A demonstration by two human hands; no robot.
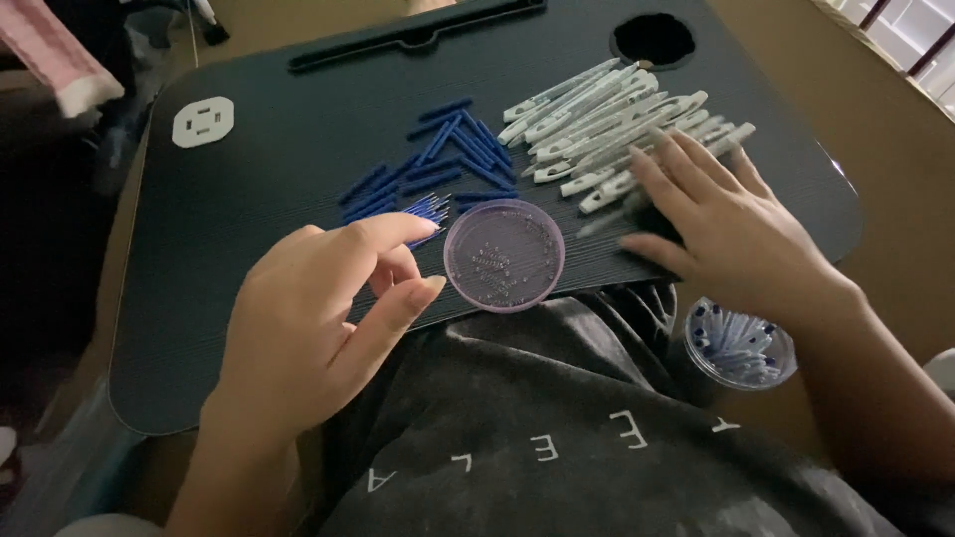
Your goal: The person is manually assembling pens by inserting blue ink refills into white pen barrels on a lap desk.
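Note:
My left hand [318,308] hovers over the near edge of a black lap tray [249,199], fingers apart, thumb and forefinger close to a round pale purple dish [503,256] holding several tiny beads. A few thin blue sticks [430,209] lie just beyond my forefinger. My right hand [721,234] rests flat on the tray, fingertips on the near end of a pile of white plastic pieces [612,124]. Neither hand holds anything that I can see.
More blue sticks [448,154] are scattered in the tray's middle. A white socket-shaped mark [202,121] sits at the tray's far left, a round cup hole [654,40] at the far right. A clear cup [741,343] of assembled white and blue pieces stands by my right wrist.

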